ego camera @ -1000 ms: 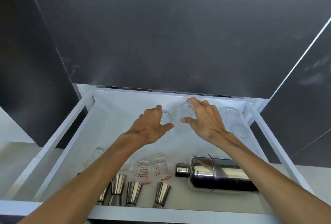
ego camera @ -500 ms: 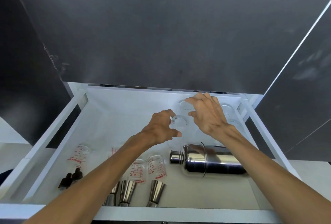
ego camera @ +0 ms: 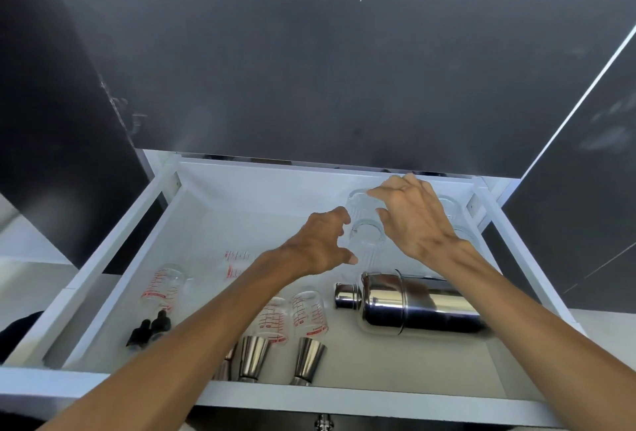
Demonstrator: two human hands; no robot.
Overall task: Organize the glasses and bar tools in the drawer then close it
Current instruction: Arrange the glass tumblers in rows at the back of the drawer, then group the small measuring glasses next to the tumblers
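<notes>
The white drawer [ego camera: 113,258] stands pulled out. Near its back right, two clear ribbed glasses stand one behind the other. My left hand [ego camera: 316,244] curls its thumb and fingers against the left side of the nearer glass [ego camera: 368,238]. My right hand [ego camera: 413,220] hovers with spread fingers, its fingertips at the rim of the farther glass [ego camera: 356,201]. Two more clear glasses [ego camera: 449,205] stand by the right wall, partly hidden behind my right hand. A steel shaker [ego camera: 413,306] lies on its side at front right.
Red-marked measuring glasses [ego camera: 161,287] [ego camera: 309,313] lie in the left and middle of the drawer. Steel jiggers [ego camera: 308,360] stand along the front edge, partly under my left arm. Black dropper caps [ego camera: 148,327] lie at front left. A dark cabinet front overhangs the drawer's back.
My left hand has moved the nearer clear glass to the right, in front of the farther glass. My right hand has shifted right and back. The view has tilted slightly.
</notes>
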